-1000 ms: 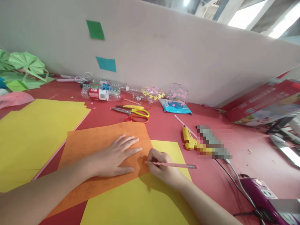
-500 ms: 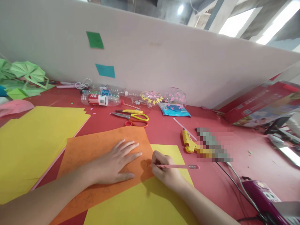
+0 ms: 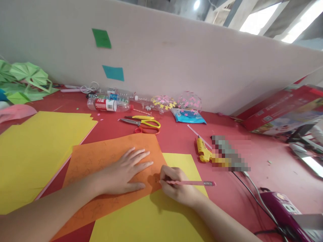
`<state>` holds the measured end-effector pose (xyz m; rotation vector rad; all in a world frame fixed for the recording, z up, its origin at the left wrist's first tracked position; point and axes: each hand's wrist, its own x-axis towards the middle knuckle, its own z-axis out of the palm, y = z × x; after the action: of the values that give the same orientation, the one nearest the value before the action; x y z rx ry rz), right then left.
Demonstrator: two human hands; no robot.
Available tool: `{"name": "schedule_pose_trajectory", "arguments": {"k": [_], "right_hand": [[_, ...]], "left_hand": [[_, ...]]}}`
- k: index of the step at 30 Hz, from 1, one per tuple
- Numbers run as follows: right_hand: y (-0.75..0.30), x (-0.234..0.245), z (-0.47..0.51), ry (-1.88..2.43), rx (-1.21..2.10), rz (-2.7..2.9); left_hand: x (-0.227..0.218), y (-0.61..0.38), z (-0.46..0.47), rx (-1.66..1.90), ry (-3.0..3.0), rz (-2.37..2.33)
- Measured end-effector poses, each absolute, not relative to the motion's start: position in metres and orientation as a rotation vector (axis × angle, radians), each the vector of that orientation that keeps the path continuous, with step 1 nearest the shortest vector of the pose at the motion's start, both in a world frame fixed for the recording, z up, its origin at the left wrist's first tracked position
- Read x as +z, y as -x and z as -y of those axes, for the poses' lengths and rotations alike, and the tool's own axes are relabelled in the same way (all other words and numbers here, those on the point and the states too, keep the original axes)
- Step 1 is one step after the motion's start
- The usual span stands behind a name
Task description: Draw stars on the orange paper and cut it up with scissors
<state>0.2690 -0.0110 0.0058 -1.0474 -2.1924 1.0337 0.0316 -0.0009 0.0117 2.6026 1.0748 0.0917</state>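
An orange sheet of paper (image 3: 101,151) with faint pencil marks lies partly over a yellow sheet (image 3: 141,218). My left hand (image 3: 126,173) rests flat on the orange sheet, its fingers spread. At that sheet's right edge, my right hand (image 3: 178,186) is closed round a pink pencil (image 3: 191,183). The eraser end points right, and the tip is at the orange paper, partly hidden by my fingers. Scissors (image 3: 148,126) with yellow and orange handles lie beyond the paper, beside a yellow-handled cutter (image 3: 141,118).
A yellow hot glue gun (image 3: 203,153) lies right of the paper, near a blurred-out object (image 3: 229,153) and a purple power strip (image 3: 282,208). Plastic bottles (image 3: 108,105) and a blue packet (image 3: 189,116) line the white partition (image 3: 164,60). More yellow paper (image 3: 37,151) is at left.
My right hand has shifted slightly left and down along the orange sheet with the pencil. My left hand stays flat in place. The view has tilted a little.
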Motion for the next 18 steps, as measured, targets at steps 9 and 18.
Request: {"name": "schedule_pose_trajectory", "arguments": {"k": [9, 18], "right_hand": [[-0.27, 0.001, 0.009, 0.988, 1.123, 2.175], [-0.278, 0.003, -0.011, 1.406, 0.924, 1.635]], "left_hand": [[0.013, -0.032, 0.002, 0.051, -2.589, -1.088], [0.01, -0.029, 0.001, 0.044, -2.581, -1.096]]}}
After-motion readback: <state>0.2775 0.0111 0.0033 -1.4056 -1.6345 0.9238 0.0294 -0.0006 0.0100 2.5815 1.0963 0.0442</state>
